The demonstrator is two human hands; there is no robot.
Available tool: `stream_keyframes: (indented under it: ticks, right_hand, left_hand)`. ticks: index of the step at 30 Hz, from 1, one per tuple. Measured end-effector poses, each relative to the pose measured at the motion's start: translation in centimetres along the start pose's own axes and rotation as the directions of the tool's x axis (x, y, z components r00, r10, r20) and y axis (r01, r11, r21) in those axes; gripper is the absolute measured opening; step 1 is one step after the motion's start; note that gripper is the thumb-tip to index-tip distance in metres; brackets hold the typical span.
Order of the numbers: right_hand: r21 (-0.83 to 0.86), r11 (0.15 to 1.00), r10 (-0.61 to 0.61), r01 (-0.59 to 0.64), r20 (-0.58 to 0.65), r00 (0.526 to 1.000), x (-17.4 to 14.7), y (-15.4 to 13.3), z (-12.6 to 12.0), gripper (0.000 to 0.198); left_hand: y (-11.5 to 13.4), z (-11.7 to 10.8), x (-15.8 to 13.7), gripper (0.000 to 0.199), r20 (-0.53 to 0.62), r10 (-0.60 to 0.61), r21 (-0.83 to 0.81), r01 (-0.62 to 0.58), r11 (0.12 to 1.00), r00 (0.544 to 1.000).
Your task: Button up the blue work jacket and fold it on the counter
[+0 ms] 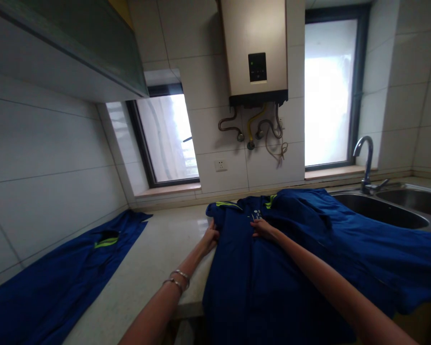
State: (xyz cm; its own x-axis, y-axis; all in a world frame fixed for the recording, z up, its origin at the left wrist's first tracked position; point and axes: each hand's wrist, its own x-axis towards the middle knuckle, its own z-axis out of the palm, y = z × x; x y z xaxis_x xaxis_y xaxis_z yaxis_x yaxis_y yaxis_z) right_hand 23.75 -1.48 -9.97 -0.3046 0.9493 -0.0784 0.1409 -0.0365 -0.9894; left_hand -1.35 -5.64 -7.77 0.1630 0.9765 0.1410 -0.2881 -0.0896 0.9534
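A dark blue work jacket (233, 268) with yellow-green trim lies over the counter and hangs down past its front edge. My left hand (210, 238), with silver bangles on the wrist, is at the jacket's left side, its fingers closed on the cloth edge. Just below a small white print (256, 214) on the chest, my right hand (264, 228) pinches the front of the jacket. The garment's right part spreads toward the sink, with folds across it. Some of my fingertips are hidden against the fabric.
Another blue garment (75, 258) with yellow-green trim lies along the left wall on the pale counter (158, 239). A double steel sink (429, 221) with a tap (367, 163) is at right. A water heater (256, 43) hangs above; a cabinet (75, 52) juts out at upper left.
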Motion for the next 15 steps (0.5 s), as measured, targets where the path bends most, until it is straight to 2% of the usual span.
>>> stream_keyframes:
  ticks: [3,5,7,9,11,13,15]
  right_hand:
    - [0.100,0.994,-0.030,0.035,-0.047,0.998,0.4,1.0,-1.4,0.015]
    - [0.125,0.991,-0.041,0.053,-0.099,0.994,1.0,1.5,-2.3,0.016]
    - [0.122,0.990,-0.045,0.064,-0.152,0.987,1.6,1.9,-3.3,0.017]
    - [0.096,0.993,-0.043,0.062,-0.187,0.981,2.0,2.2,-4.6,0.017]
    - [0.053,0.997,-0.036,0.048,-0.201,0.979,2.3,2.3,-6.0,0.017]
    - [0.006,1.000,-0.026,0.028,-0.207,0.978,2.3,2.1,-7.1,0.016]
    - [-0.041,0.999,-0.011,0.002,-0.219,0.976,2.1,1.8,-7.8,0.016]
  left_hand:
    - [-0.8,2.4,0.7,0.073,-0.053,0.084,-0.169,-0.091,0.981,0.995]
    - [-0.7,3.1,0.9,0.064,-0.080,0.022,-0.178,-0.036,0.983,0.997]
    - [0.2,2.9,0.9,0.059,-0.045,-0.086,-0.119,0.080,0.990,0.995]
    - [2.2,1.7,0.5,0.059,0.053,-0.211,0.018,0.210,0.978,0.976]
    - [5.6,-0.5,-0.1,0.063,0.117,-0.352,0.226,0.320,0.920,0.929]
    - [9.9,-3.5,-0.7,0.065,0.065,-0.460,0.448,0.386,0.806,0.885]
    - [14.3,-7.1,-1.2,0.064,-0.006,-0.490,0.655,0.373,0.657,0.872]
